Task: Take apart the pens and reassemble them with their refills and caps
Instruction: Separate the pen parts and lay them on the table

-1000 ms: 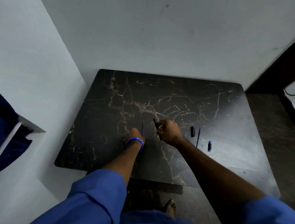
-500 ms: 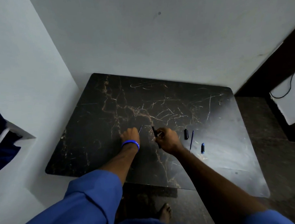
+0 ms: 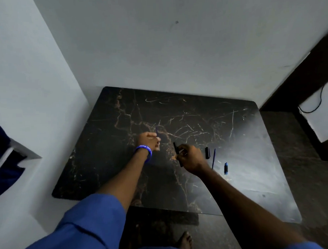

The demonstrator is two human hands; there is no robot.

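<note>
Over the dark marble-patterned desk (image 3: 108,164) both hands are closed on pen parts. The left hand (image 3: 148,141), with a blue wristband (image 3: 144,150) at the wrist, pinches a thin blue refill (image 3: 156,131) whose free end points away from the person, toward the wall. The right hand (image 3: 190,157) is curled around a black pen barrel (image 3: 176,148), which sticks out past the fingers at both ends (the picture is too dim to show its tip clearly). The two hands are near each other but apart, with a strip of bare desk between them. Just to the right of the right hand lie three loose pieces on the desk: a black cap (image 3: 207,152), a second blue refill (image 3: 214,158) just beside it, and a short blue cap (image 3: 225,168) slightly farther right and nearer the person.
</note>
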